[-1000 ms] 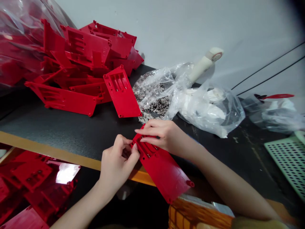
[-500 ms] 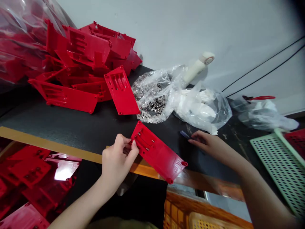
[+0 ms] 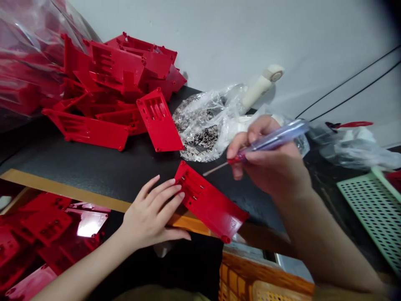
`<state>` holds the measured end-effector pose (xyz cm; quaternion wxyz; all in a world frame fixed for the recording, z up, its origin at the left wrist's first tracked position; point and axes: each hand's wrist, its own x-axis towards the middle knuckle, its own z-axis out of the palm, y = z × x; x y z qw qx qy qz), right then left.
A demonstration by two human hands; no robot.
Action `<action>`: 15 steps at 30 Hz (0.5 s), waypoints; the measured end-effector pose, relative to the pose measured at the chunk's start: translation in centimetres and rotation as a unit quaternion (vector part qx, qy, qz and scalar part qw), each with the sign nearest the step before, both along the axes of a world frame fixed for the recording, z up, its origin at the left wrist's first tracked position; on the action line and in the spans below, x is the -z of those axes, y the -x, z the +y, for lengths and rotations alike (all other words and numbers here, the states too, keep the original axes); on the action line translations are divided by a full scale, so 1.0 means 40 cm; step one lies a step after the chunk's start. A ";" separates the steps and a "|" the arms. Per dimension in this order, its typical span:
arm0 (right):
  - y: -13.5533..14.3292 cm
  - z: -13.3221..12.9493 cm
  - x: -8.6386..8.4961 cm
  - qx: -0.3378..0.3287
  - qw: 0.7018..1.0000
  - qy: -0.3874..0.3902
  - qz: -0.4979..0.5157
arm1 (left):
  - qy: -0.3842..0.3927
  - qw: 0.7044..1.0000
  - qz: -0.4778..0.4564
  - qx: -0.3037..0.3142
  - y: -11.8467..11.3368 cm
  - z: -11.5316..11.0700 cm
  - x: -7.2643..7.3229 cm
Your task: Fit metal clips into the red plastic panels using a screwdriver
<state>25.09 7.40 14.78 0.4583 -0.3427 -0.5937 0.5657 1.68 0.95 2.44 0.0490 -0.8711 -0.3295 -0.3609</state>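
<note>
A red plastic panel (image 3: 213, 205) with small metal contacts in its slots lies at the table's front edge. My left hand (image 3: 153, 209) rests with spread fingers, their tips touching the panel's left end. In my right hand (image 3: 266, 159) is a screwdriver (image 3: 272, 137) with a clear purplish handle; its thin tip is just above the panel's upper edge, apart from it. Behind, another red panel (image 3: 161, 125) lies beside a clear bag of small metal pieces (image 3: 203, 136).
Red panels (image 3: 115, 62) are heaped at the back left beside a large plastic bag (image 3: 28, 50). More red parts (image 3: 46, 225) lie below the table edge. A white cylindrical object (image 3: 261, 88) leans at the wall. A green perforated basket (image 3: 372, 213) is at right.
My right hand has lifted the screwdriver from the table and moved left toward the panel. My left hand's fingers have spread from a pinch at the panel's end.
</note>
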 end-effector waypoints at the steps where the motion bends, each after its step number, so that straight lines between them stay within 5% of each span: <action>1: 0.022 0.014 0.009 0.005 1.000 0.003 0.007 | -0.010 1.000 0.011 0.007 -0.001 -0.001 0.002; 11: 0.122 0.003 0.118 0.168 0.971 -0.143 -0.088 | 0.004 0.997 0.082 -0.008 -0.005 -0.010 0.013; 15: 0.130 0.012 0.126 0.178 0.977 -0.085 -0.077 | -0.033 0.997 0.069 -0.031 -0.011 -0.013 0.022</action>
